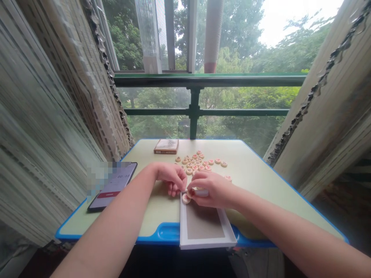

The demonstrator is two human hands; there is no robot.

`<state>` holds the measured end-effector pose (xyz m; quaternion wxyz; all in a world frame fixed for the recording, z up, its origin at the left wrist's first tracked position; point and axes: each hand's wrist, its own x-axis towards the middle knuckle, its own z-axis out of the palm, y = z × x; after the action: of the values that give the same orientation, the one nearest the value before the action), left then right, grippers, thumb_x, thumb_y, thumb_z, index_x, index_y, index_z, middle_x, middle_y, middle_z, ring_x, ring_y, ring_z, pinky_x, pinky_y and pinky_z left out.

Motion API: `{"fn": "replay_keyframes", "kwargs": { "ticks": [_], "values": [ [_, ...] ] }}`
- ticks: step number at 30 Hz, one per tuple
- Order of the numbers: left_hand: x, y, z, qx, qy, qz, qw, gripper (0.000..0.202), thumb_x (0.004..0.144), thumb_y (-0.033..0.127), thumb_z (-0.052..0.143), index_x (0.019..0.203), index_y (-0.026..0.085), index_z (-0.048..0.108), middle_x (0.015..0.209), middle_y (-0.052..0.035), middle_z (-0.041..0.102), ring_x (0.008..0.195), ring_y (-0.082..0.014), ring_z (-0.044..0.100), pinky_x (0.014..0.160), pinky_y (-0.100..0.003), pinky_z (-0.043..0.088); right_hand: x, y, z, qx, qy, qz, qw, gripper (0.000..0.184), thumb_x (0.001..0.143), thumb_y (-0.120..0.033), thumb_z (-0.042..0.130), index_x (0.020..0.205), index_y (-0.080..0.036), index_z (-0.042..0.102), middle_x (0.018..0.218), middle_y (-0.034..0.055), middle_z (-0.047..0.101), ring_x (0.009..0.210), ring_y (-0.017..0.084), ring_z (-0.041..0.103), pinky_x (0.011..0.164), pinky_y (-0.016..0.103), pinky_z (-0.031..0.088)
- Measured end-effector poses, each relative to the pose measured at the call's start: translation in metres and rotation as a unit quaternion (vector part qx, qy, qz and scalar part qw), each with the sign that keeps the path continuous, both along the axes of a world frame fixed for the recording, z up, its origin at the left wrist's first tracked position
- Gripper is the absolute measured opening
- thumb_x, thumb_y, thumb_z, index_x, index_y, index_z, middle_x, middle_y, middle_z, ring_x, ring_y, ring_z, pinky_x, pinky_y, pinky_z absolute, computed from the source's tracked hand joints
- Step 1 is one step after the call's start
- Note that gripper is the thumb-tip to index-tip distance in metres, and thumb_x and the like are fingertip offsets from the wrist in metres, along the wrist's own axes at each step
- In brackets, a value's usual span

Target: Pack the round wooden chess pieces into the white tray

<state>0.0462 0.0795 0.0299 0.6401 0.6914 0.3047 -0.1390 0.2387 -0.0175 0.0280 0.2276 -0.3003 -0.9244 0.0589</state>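
My right hand is closed, with a round wooden xiangqi piece between its fingertips over the far left corner of a shallow white box tray. Another piece with a red character lies inside that corner, just below my fingers. My left hand is curled beside the same corner, thumb and forefinger pinched together at the rim. What they pinch, if anything, is hidden. Beyond both hands, loose xiangqi pieces with red and dark characters lie scattered; my hands cover some of them.
A flat box rests at the table's back left. On the left lies a phone showing a timer. The pale table has a blue edge, and the tray overhangs its front. Curtains flank the window, with a green railing behind the table.
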Motion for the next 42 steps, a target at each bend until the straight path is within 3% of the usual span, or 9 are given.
{"fn": "replay_keyframes", "kwargs": {
  "ticks": [4,12,18,28,31,36,42],
  "values": [
    [-0.001,0.003,-0.003,-0.006,-0.005,0.000,1.000,0.022,0.060,0.026,0.074,0.072,0.014,0.059,0.057,0.0012,0.063,0.054,-0.0121,0.062,0.047,-0.020,0.050,-0.003,0.001,-0.005,-0.001,0.012,0.015,1.000,0.017,0.076,-0.025,0.058,0.091,-0.019,0.064,0.083,0.0049,0.063,0.074,0.014,0.054,0.066,0.024,0.042],
    [-0.002,0.003,-0.002,-0.004,-0.003,-0.002,1.000,0.024,0.060,0.026,0.075,0.075,0.014,0.061,0.062,-0.0005,0.065,0.057,-0.0124,0.063,0.050,-0.022,0.051,-0.005,0.004,-0.008,0.013,0.025,0.063,0.998,0.014,0.080,-0.023,0.055,0.087,-0.020,0.067,0.087,0.0052,0.066,0.074,0.013,0.054,0.069,0.025,0.043],
    [-0.001,0.000,0.001,-0.001,-0.003,0.004,1.000,0.024,0.059,0.026,0.075,0.076,0.013,0.062,0.062,-0.0005,0.065,0.057,-0.0126,0.063,0.052,-0.022,0.051,-0.004,0.003,-0.007,0.012,0.015,0.058,0.998,0.018,0.080,-0.021,0.054,0.092,-0.021,0.068,0.091,0.0049,0.065,0.076,0.013,0.054,0.067,0.024,0.043],
    [-0.002,-0.002,0.002,0.001,0.002,0.011,1.000,0.024,0.058,0.026,0.076,0.073,0.013,0.061,0.059,0.0007,0.063,0.054,-0.0115,0.061,0.052,-0.022,0.050,-0.004,0.001,-0.003,0.005,0.026,0.053,0.998,0.013,0.079,-0.026,0.056,0.083,-0.020,0.066,0.082,0.0054,0.064,0.071,0.013,0.055,0.066,0.025,0.043],
    [-0.002,-0.001,0.002,-0.005,0.000,0.013,1.000,0.025,0.057,0.027,0.076,0.072,0.013,0.061,0.059,0.0006,0.063,0.054,-0.0117,0.061,0.051,-0.022,0.049,0.002,0.004,-0.001,0.035,0.063,0.022,0.997,0.015,0.082,-0.027,0.053,0.077,-0.019,0.064,0.074,0.0052,0.062,0.068,0.013,0.054,0.063,0.025,0.043],
    [0.000,-0.001,0.001,-0.003,0.008,0.014,1.000,0.026,0.056,0.026,0.076,0.070,0.013,0.060,0.058,0.0000,0.063,0.055,-0.0130,0.062,0.049,-0.022,0.049,0.012,0.014,-0.003,0.086,0.187,-0.107,0.973,0.019,0.085,-0.024,0.048,0.073,-0.017,0.061,0.063,0.0024,0.057,0.059,0.011,0.049,0.058,0.024,0.040],
    [0.000,0.000,-0.001,-0.012,0.011,0.018,1.000,0.023,0.060,0.026,0.074,0.072,0.013,0.060,0.060,-0.0003,0.064,0.055,-0.0126,0.062,0.048,-0.021,0.049,0.025,0.021,-0.001,0.104,0.179,-0.118,0.971,0.016,0.082,-0.024,0.051,0.073,-0.017,0.062,0.061,0.0007,0.055,0.056,0.011,0.048,0.057,0.024,0.039]
  ]
}}
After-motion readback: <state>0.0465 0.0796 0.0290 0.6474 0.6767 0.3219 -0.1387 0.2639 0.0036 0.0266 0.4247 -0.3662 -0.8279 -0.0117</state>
